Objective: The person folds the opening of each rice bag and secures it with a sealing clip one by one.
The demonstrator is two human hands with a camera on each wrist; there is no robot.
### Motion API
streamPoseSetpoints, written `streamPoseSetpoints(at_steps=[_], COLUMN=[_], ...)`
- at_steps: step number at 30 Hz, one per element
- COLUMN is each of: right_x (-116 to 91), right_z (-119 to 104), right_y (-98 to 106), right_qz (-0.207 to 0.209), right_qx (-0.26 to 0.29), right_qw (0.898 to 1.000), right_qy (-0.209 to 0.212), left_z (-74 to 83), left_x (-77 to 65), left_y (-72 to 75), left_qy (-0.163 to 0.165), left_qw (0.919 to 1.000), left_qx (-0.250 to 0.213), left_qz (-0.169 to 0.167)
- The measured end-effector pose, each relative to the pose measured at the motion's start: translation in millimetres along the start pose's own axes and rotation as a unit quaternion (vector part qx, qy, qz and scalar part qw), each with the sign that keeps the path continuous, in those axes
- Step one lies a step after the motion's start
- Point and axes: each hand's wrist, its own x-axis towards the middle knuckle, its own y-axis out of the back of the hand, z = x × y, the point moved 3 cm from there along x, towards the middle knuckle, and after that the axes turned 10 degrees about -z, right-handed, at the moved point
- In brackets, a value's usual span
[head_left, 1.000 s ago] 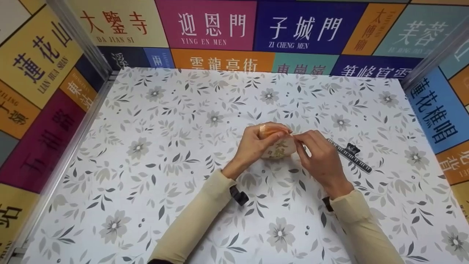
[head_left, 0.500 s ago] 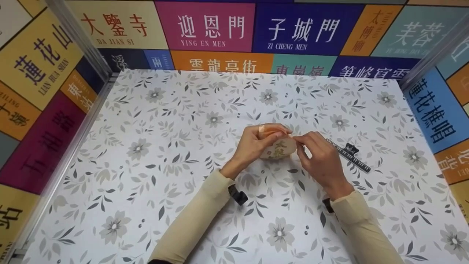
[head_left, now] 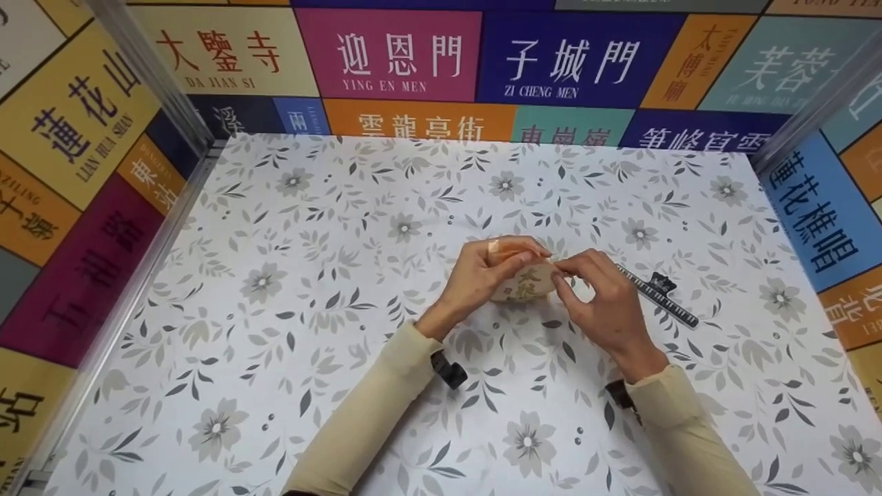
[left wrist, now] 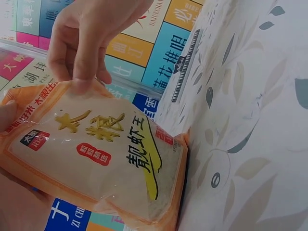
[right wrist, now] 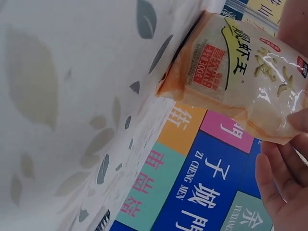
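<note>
A small orange-edged bag of rice (head_left: 527, 284) stands near the middle of the table, its printed front towards me. My left hand (head_left: 475, 272) grips the bag's top at its left side, the orange film gathered under the fingers. At the upper right corner, my right hand (head_left: 606, 296) pinches the film between thumb and fingertips. The left wrist view shows the bag (left wrist: 96, 139) with its bottom on the tabletop and the right thumb pressed on its top edge. To the right of the right hand lies a long black-and-white clip (head_left: 658, 296) patterned like piano keys.
A white tablecloth (head_left: 331, 207) with grey flowers and leaves covers the table. Panels with coloured signs (head_left: 400, 52) stand along its back, left and right sides. Both wrists wear dark straps (head_left: 448, 370).
My right hand has turned slightly and its pinch has slipped a little down the bag's corner, with a wider gap behind the thumb. The left hand keeps its grip; the clip has stayed put.
</note>
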Motion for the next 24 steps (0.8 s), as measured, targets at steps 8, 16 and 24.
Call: streamPoseSetpoints(at_steps=[8,16,24], right_x=[-1.8,1.3,3.0], right_z=[-2.0,-1.7,-2.4], right_y=[-2.0,-8.9,-10.6], right_qz=[-0.015,-0.02,-0.014], right_qx=[0.081,0.102,0.12], right_qw=[0.996,0.994,0.991], right_qy=[-0.039,-0.045,-0.055], left_z=[-0.2,1.4,-0.1], left_x=[-1.2,-2.7,-2.1], left_y=[-1.2,-1.8,-3.2], left_qy=[0.016,0.02,0.026], left_qw=[0.9998,0.9997,0.9993], left_qx=[-0.011,-0.015,-0.022], left_qz=[0.007,0.009,0.016])
